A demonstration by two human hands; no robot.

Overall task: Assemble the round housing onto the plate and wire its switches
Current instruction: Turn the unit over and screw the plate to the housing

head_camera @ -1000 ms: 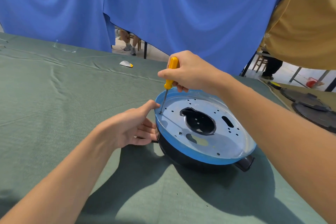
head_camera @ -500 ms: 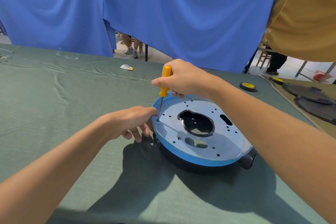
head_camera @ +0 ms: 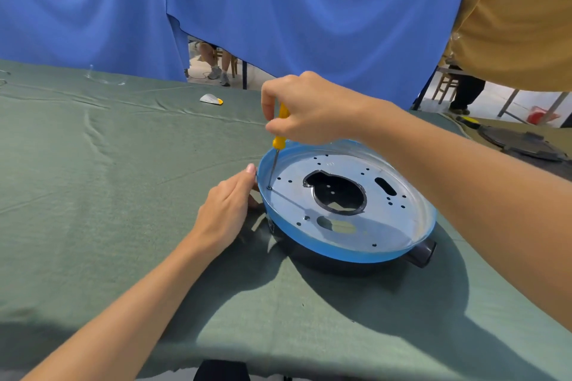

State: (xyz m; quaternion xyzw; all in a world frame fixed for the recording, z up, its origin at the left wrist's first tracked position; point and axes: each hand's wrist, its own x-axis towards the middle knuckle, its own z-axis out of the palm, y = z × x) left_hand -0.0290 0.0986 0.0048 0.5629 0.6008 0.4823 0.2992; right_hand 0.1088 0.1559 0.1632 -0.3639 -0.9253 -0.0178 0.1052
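Observation:
A round metal plate (head_camera: pixel 399 223) with a blue rim, several small holes and a large central cut-out lies on top of a black round housing (head_camera: pixel 424 252) on the green cloth. My right hand (head_camera: pixel 309 108) grips a yellow-handled screwdriver (head_camera: pixel 278 139) upright, its tip set in a hole near the plate's left edge. My left hand (head_camera: pixel 226 210) rests against the plate's left rim, thumb touching the edge, fingers curled down beside the housing.
The green table cloth (head_camera: pixel 108 195) spreads left and front. A small white and yellow part (head_camera: pixel 211 99) lies at the back. Black round parts (head_camera: pixel 520 142) sit on a table at the right. Blue curtains hang behind, and a person in a yellow shirt (head_camera: pixel 520 18) stands at the right.
My view has shifted a little. My left hand has settled against the plate's left rim. The screwdriver stays in the same hole, with my right hand's grip turned on the handle.

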